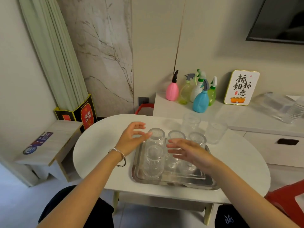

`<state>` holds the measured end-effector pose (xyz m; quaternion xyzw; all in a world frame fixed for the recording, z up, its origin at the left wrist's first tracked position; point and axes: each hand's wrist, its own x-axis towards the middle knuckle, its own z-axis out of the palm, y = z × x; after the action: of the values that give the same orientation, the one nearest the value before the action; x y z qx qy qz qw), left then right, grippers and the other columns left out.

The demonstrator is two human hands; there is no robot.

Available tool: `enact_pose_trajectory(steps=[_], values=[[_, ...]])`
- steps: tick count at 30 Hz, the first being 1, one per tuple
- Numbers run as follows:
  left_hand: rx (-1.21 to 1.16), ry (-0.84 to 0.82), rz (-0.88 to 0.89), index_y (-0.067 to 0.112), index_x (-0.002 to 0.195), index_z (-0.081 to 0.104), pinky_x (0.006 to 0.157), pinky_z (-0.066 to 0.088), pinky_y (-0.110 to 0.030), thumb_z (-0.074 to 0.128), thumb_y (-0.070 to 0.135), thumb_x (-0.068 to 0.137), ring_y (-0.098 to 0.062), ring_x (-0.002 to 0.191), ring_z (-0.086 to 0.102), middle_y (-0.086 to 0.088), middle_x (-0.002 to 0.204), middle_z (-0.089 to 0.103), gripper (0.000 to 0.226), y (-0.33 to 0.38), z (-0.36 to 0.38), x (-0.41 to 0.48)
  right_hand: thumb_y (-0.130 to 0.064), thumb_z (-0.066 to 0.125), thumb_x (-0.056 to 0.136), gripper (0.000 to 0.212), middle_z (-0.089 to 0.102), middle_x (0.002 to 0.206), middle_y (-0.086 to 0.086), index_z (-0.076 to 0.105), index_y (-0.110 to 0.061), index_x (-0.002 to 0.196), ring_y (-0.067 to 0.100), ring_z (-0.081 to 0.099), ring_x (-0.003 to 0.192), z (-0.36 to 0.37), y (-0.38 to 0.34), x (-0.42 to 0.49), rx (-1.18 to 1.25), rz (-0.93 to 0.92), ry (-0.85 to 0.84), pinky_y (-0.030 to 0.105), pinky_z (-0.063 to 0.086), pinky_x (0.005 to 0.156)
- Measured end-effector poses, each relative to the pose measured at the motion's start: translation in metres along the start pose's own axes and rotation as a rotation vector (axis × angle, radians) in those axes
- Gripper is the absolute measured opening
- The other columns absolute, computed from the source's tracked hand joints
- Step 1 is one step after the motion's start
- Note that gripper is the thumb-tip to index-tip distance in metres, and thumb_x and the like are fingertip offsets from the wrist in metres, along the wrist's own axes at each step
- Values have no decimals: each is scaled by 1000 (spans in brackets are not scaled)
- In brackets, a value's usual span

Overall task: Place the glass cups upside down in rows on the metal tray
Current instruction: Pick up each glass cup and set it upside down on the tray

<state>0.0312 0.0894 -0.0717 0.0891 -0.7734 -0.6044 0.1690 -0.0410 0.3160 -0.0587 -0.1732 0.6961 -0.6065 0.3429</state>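
A metal tray [172, 182] lies on the white oval table [98, 145]. Several ribbed glass cups stand upside down on it: three in the far row [156, 135] and more in the near row [153, 162], partly hidden by my right hand. Two more glass cups [190, 123] [216, 132] stand on the table beyond the tray, to the right. My left hand [131, 139], fingers spread, hovers beside the far left cup, holding nothing. My right hand [187, 153] hangs open over the tray's middle cups, its fingers apart.
Several coloured spray bottles [199, 96] and a framed sign [241, 87] stand on the white cabinet behind the table. A low wooden stool [49, 145] sits at the left, a red stool [286, 196] at the right. A silver bangle [120, 156] circles my left wrist.
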Motion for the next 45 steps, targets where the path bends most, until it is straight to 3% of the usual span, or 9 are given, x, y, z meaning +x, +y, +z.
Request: enact_pose_trajectory(steps=[4,8,10,16,23,29,33,38,45], values=[[115,-57,25,28,115,50,61,44,-5,66,43,77,1,94,56,14,108,56,44,30,22,48,-22,56,92,22,74,107,6,67,-14,108,21,70,100,-47,-38,2,-31,-192,153,27,55,84],[185,-191,-27,20,131,37,83,44,-20,68,43,75,-14,110,52,1,128,50,68,52,73,107,-18,64,87,21,70,113,8,68,-11,107,17,65,101,-107,-45,17,-311,-291,471,13,49,81],[274,-252,-40,19,136,30,88,39,-26,69,46,73,-16,117,46,0,137,43,79,57,97,133,-22,67,86,30,64,123,4,64,-13,114,18,58,112,-132,-37,28,-474,-258,542,18,42,90],[648,-453,28,19,143,22,110,30,-37,73,55,64,-25,135,33,-7,150,29,101,36,169,181,-33,71,81,59,42,148,4,48,-21,134,23,35,137,-177,-9,61,-718,-150,540,37,27,114],[997,-563,13,23,138,32,103,39,-41,77,49,61,-29,127,42,-7,143,40,93,15,203,202,-33,68,83,60,38,150,0,42,-25,137,20,26,142,-191,21,88,-687,-126,523,35,21,114],[485,-254,82,30,123,51,94,45,-34,82,35,60,-21,113,53,2,122,56,71,31,170,189,-31,63,87,53,38,150,0,44,-22,136,15,28,140,-191,16,78,-854,-280,491,27,22,112],[-57,-17,125,40,111,57,80,45,-15,81,26,62,-7,105,55,12,112,58,57,65,137,163,-44,62,83,56,41,142,-15,43,-36,134,-2,40,124,-162,-25,65,-337,-364,452,15,29,100],[-425,-29,-50,38,118,54,88,50,-33,75,43,57,-11,111,59,9,123,61,64,87,107,105,-46,65,71,75,59,132,4,42,-22,138,19,60,118,-120,-62,48,144,-346,133,33,53,93],[-517,-143,-17,30,124,49,84,55,-30,74,33,64,-11,109,62,1,129,58,65,91,78,47,-27,68,69,64,68,112,6,51,-12,129,16,67,99,-92,-69,15,177,-376,58,30,58,81]])
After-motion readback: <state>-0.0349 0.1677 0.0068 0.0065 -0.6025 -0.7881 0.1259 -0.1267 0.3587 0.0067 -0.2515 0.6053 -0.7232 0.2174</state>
